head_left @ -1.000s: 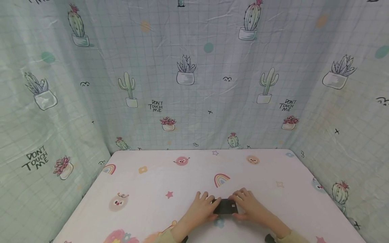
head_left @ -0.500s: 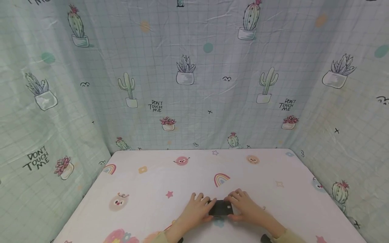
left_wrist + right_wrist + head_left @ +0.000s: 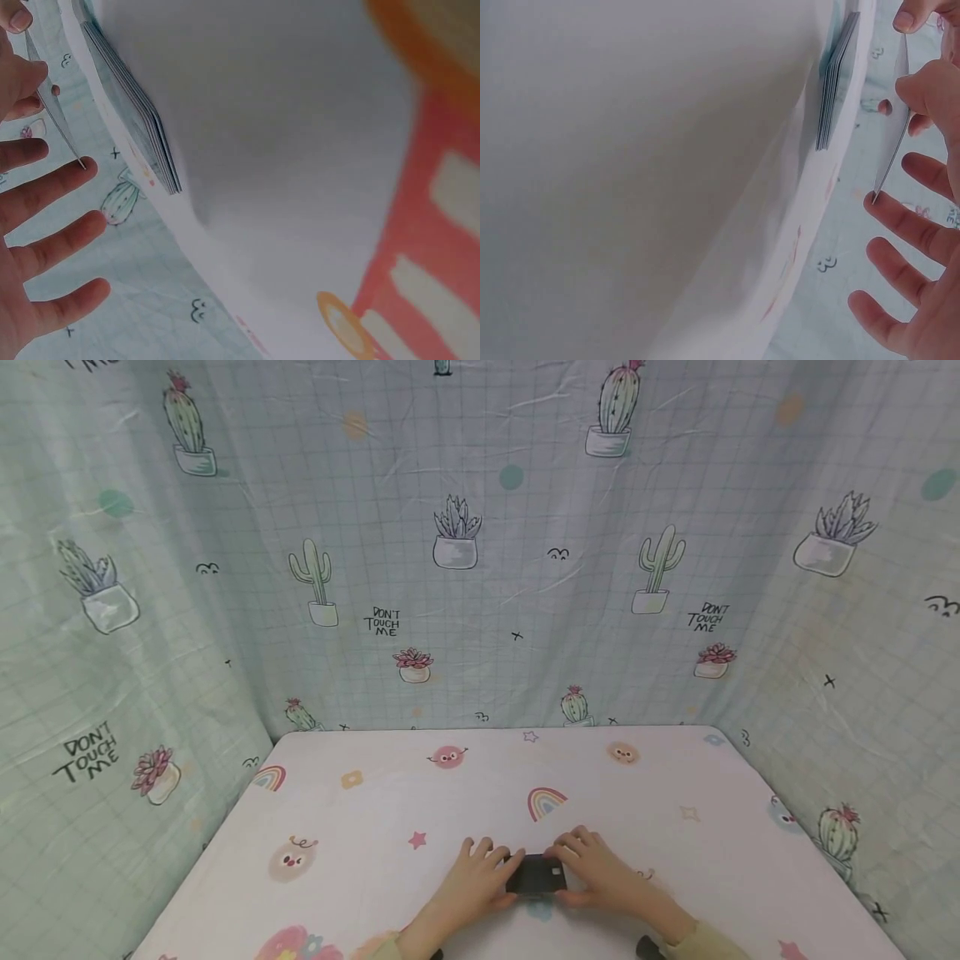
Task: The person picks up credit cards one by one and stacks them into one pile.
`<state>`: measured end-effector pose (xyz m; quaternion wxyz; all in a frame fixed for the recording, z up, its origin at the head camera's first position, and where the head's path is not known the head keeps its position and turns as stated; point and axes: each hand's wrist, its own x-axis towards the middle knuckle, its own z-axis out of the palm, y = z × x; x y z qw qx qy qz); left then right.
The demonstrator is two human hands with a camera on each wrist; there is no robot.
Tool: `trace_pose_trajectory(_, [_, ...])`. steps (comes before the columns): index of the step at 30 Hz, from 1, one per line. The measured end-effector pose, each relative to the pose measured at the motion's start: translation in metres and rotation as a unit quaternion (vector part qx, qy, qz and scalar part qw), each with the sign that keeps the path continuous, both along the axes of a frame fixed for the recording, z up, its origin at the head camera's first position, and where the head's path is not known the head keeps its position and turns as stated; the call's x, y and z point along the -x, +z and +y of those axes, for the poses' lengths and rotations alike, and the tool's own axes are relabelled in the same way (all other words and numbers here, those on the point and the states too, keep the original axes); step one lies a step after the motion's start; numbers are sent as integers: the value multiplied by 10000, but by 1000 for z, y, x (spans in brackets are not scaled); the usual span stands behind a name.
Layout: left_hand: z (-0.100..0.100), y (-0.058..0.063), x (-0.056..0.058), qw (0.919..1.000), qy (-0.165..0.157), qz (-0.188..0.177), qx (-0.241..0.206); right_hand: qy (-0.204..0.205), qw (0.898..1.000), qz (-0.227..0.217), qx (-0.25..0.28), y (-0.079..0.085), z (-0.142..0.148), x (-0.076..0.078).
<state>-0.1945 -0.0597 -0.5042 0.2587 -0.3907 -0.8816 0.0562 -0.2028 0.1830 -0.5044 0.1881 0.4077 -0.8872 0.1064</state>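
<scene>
A black card [image 3: 534, 875] with a small pale square near its upper right corner is held level between both hands in the head view. From the left its edge is pinched by my left hand [image 3: 474, 881], and my right hand [image 3: 596, 872] pinches the opposite side. Edge-on in the left wrist view, the thin card [image 3: 54, 112] spans thumb and fingertip, with the other fingers spread. The right wrist view shows the same card [image 3: 892, 124] above the table. Below it lies a fanned, slanted stack of cards [image 3: 139, 97], apart from the held card.
A white table [image 3: 465, 802] printed with rainbows, stars and smiling faces spreads around the hands. A pale green cactus-print curtain [image 3: 517, 585] stands behind it and along both sides. Dark wrist gear [image 3: 649, 947] shows by the right sleeve [image 3: 701, 943].
Both hands and the black card have shifted a little to the left and slightly nearer the person. The grip on the card looks the same.
</scene>
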Motion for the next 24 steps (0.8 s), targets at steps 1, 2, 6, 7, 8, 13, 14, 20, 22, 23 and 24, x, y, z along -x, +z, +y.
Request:
trace_pose_trajectory(1, [0, 0, 0, 10000, -8, 46, -2, 2, 10000, -26, 3, 0, 0, 0])
trace_pose_trajectory(2, [-1, -1, 1, 10000, -18, 81, -10, 13, 10000, -33, 4, 1, -1, 0])
trace_pose_trajectory(6, [-3, 1, 1, 9999, -41, 98, -13, 67, 10000, -17, -12, 0, -2, 1])
trace_pose_trajectory(7, [-4, 1, 1, 10000, -38, 32, -17, 79, 10000, -35, -21, 0, -3, 2])
trace_pose_trajectory(8, [-5, 1, 1, 10000, -28, -8, -4, 99, 9999, -35, -33, 0, -3, 2])
trace_pose_trajectory(13, [-10, -3, 3, 9999, -23, -161, -7, 90, 9996, -189, -192, -1, -6, 3])
trace_pose_trajectory(14, [-11, -4, 3, 9999, -32, -164, -11, 86, 9995, -203, -221, -1, -6, 3])
trace_pose_trajectory(20, [-14, -6, 4, 9997, -89, -206, -25, 159, 9994, -123, -272, -3, -9, 3])
trace_pose_trajectory(22, [-15, -6, 5, 9998, -101, -193, -20, 164, 9993, -116, -305, -3, -11, 4])
trace_pose_trajectory(23, [-16, -7, 6, 9998, -109, -165, -15, 159, 9993, -133, -326, -3, -11, 4])
trace_pose_trajectory(24, [-17, -7, 7, 9998, -116, -133, -2, 146, 9991, -147, -360, -2, -12, 4])
